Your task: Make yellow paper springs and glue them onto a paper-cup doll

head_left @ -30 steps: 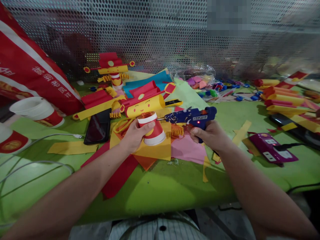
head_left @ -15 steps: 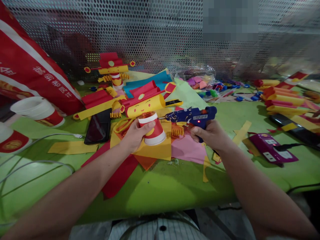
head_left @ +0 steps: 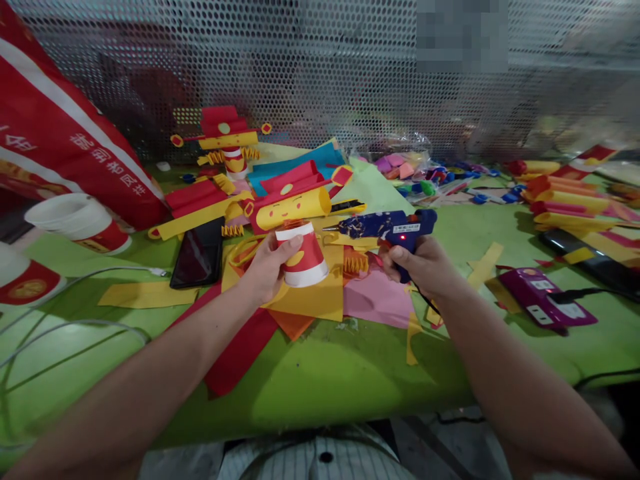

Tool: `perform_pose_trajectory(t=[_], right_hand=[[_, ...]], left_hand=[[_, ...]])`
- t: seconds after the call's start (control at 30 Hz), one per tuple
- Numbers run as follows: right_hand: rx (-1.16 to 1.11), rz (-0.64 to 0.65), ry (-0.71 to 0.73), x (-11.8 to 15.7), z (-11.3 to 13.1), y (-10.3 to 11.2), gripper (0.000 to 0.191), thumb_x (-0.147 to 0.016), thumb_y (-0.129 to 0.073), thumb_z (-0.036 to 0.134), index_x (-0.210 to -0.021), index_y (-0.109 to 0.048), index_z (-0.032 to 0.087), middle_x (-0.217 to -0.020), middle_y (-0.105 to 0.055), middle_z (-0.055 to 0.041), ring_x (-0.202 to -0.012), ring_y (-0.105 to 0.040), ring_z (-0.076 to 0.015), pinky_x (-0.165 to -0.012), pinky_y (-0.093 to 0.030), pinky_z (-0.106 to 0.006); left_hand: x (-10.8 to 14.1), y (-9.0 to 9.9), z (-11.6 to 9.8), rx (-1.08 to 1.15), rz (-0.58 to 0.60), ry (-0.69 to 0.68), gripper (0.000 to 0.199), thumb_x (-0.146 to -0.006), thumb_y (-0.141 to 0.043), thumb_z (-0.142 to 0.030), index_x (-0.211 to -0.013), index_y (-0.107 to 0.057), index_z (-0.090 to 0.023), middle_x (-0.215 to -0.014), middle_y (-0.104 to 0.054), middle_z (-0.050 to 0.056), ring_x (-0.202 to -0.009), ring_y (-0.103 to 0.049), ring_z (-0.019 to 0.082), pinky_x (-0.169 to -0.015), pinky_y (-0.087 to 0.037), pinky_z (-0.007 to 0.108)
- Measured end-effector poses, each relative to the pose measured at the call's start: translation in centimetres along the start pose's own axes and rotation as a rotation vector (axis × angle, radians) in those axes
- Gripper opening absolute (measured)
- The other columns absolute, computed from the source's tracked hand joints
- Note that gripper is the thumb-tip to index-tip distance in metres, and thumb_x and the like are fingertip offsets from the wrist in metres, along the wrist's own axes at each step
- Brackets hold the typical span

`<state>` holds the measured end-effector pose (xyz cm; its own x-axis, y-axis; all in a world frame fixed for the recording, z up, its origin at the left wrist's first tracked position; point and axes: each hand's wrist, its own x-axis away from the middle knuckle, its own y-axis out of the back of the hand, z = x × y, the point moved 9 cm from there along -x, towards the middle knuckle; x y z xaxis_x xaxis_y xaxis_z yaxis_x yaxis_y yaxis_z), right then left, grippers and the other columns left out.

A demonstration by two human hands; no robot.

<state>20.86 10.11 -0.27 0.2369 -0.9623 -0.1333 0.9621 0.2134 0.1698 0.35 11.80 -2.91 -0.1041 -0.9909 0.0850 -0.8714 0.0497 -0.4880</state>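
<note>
My left hand (head_left: pixel 271 265) is closed round the side of a red and white paper cup (head_left: pixel 311 257), which is tilted slightly. Just behind the cup lies a paper head (head_left: pixel 295 205), a yellow roll with a smiling face and a red hat; whether it touches the cup I cannot tell. My right hand (head_left: pixel 425 263) grips a dark blue glue gun (head_left: pixel 395 228) by its handle, a red light lit on its side. Its nozzle points left, a little apart from the cup. Sheets of yellow paper (head_left: pixel 325 303) and pink paper (head_left: pixel 375 300) lie beneath.
A finished-looking paper figure (head_left: pixel 233 143) stands at the back left. Stacked paper cups (head_left: pixel 75 220) and a phone (head_left: pixel 197 253) are on the left, with a white cable nearby. A purple power socket (head_left: pixel 545 297) sits at the right, and perforated metal (head_left: pixel 320 80) rises behind the table.
The glue gun has drawn back slightly to the right, its nozzle now apart from the cup's rim. The cup has turned a little in my left hand.
</note>
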Motion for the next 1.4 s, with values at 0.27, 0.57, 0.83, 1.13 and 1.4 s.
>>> perform_pose_trajectory(t=[0.27,0.57,0.83,1.13,1.4], right_hand=[[-0.006,0.028,0.0,0.0,-0.3,-0.1,0.044,-0.07,-0.062,0.058,-0.056,-0.048,0.019,-0.042,-0.047,0.0029,-0.039,-0.042,-0.0086,-0.041,-0.034,-0.026],[0.011,0.065,0.007,0.0,-0.6,-0.4,0.047,-0.07,-0.061,0.059,-0.052,-0.048,0.018,-0.041,-0.047,0.002,-0.038,-0.043,-0.0082,-0.04,-0.033,-0.024],[0.05,-0.241,-0.086,-0.3,-0.5,3.4,0.048,-0.057,-0.068,0.063,-0.057,-0.052,0.018,-0.041,-0.05,0.0024,-0.034,-0.044,-0.0077,-0.033,-0.034,-0.02],[0.385,-0.607,-0.517,-0.6,-5.6,12.8,0.031,-0.08,-0.055,0.045,-0.069,-0.053,0.016,-0.068,-0.065,-0.0089,-0.047,-0.056,-0.0135,-0.045,-0.047,-0.027],[1.152,-0.609,-0.689,0.7,-0.9,13.2,0.048,-0.078,-0.047,0.056,-0.08,-0.068,0.013,-0.097,-0.064,-0.0229,-0.1,-0.057,-0.0402,-0.08,-0.043,-0.052]], left_hand=[[0.1,-0.9,-0.4,-0.027,0.058,-0.052,0.06,-0.048,-0.084,-0.027,-0.102,-0.058,-0.025,-0.089,-0.07,-0.001,-0.083,-0.064,0.017,-0.075,-0.05,0.028],[0.2,-1.4,-0.4,-0.025,0.084,-0.026,0.061,-0.045,-0.085,-0.025,-0.1,-0.057,-0.024,-0.08,-0.069,-0.003,-0.08,-0.064,0.017,-0.079,-0.049,0.031],[0.1,-1.5,-0.6,-0.016,0.136,-0.051,0.064,-0.047,-0.084,-0.029,-0.103,-0.054,-0.025,-0.094,-0.068,-0.001,-0.09,-0.062,0.018,-0.081,-0.049,0.032],[-0.5,-0.8,-1.0,-0.067,0.134,-0.102,0.06,-0.048,-0.084,-0.028,-0.101,-0.056,-0.028,-0.094,-0.068,-0.003,-0.089,-0.062,0.017,-0.079,-0.051,0.031],[-0.3,-0.5,-0.3,-0.162,0.107,-0.053,0.047,-0.051,-0.082,-0.034,-0.091,-0.061,-0.02,-0.096,-0.068,0.003,-0.089,-0.062,0.022,-0.08,-0.05,0.037]])
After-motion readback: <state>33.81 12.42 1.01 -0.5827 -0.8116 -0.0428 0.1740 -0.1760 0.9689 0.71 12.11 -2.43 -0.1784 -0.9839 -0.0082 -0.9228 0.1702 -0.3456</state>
